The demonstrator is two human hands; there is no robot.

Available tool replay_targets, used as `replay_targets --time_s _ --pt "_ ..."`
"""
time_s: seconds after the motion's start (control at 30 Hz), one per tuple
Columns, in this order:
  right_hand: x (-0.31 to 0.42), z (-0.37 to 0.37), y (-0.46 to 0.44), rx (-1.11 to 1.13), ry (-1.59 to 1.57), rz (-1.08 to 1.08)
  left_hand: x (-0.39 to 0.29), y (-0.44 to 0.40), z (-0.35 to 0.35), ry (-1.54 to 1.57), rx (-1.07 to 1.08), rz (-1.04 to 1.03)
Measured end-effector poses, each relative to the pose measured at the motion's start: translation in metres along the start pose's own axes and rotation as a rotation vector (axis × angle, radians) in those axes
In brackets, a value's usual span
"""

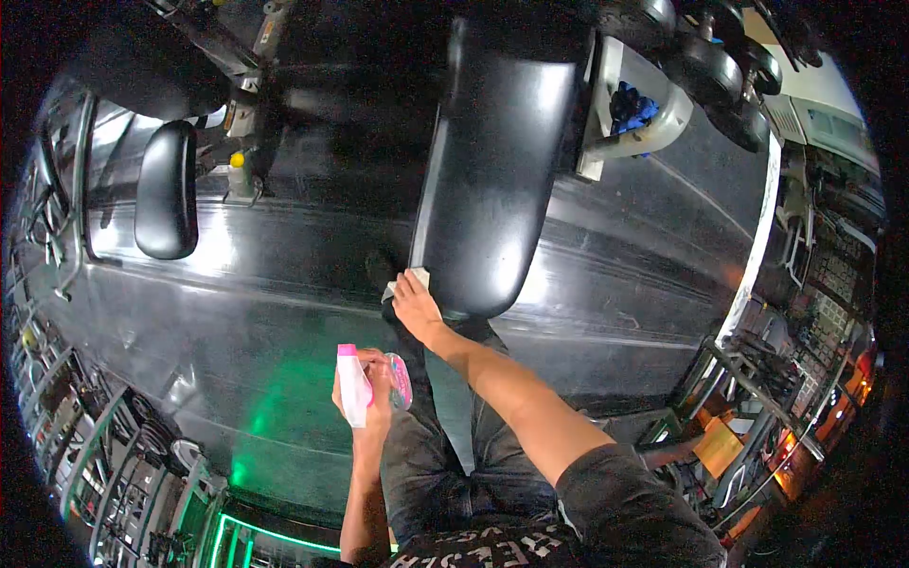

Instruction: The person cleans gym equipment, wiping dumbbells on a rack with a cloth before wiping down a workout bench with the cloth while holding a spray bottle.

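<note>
My left hand (381, 405) is closed around a spray bottle (353, 386) with a white and pink trigger head. Part of its pink body (402, 381) shows beside my fingers. Stretched forward, my right hand (414, 301) grips a pale cloth (420, 276) at the near left edge of a black padded bench (492, 180). The cloth is bunched under my fingers, so most of it is hidden. Light glints off the smooth bench pad.
Dumbbells (705, 71) sit at the upper right, beside the bench's pale metal frame (653, 133). To the left stands a machine with a black pad (167, 189) and a yellow knob (237, 160). Metal racks (104, 445) line the lower left.
</note>
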State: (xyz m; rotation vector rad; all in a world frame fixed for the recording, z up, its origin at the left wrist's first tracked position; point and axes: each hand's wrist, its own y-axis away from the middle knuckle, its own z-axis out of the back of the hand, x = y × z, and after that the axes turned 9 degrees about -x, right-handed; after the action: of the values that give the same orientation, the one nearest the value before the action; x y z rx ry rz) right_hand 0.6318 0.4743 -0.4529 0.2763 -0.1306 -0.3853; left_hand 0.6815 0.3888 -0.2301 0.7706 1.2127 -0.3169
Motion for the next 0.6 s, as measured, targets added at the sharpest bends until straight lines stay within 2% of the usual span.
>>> replay_targets --time_s 0.13,0.2,0.23,0.27,0.33,0.4,0.5,0.6 --pt "-0.005 -0.014 0.046 -0.153 0.024 0.089 0.005 0.02 -0.005 -0.052 0.0 -0.044" --pt "-0.014 -0.029 0.068 -0.252 -0.109 0.203 0.011 0.029 -0.008 -0.09 0.015 -0.07" --pt "-0.022 -0.024 0.079 -0.135 -0.071 0.279 0.011 0.035 -0.012 -0.09 0.023 -0.075" --pt "-0.026 -0.027 0.089 -0.138 -0.068 0.271 0.011 0.039 -0.016 -0.083 0.028 -0.067" --pt "-0.031 -0.035 0.107 -0.294 -0.05 0.238 0.008 0.047 -0.024 -0.077 0.035 -0.064" --pt "-0.035 -0.048 0.125 -0.294 -0.014 0.224 0.004 0.054 -0.033 -0.085 0.055 -0.067" --pt "-0.049 -0.057 0.146 -0.187 -0.023 0.325 0.006 0.063 -0.042 -0.069 0.072 -0.059" --pt "-0.061 -0.065 0.16 -0.219 -0.091 0.303 0.005 0.068 -0.047 -0.07 0.104 -0.037"
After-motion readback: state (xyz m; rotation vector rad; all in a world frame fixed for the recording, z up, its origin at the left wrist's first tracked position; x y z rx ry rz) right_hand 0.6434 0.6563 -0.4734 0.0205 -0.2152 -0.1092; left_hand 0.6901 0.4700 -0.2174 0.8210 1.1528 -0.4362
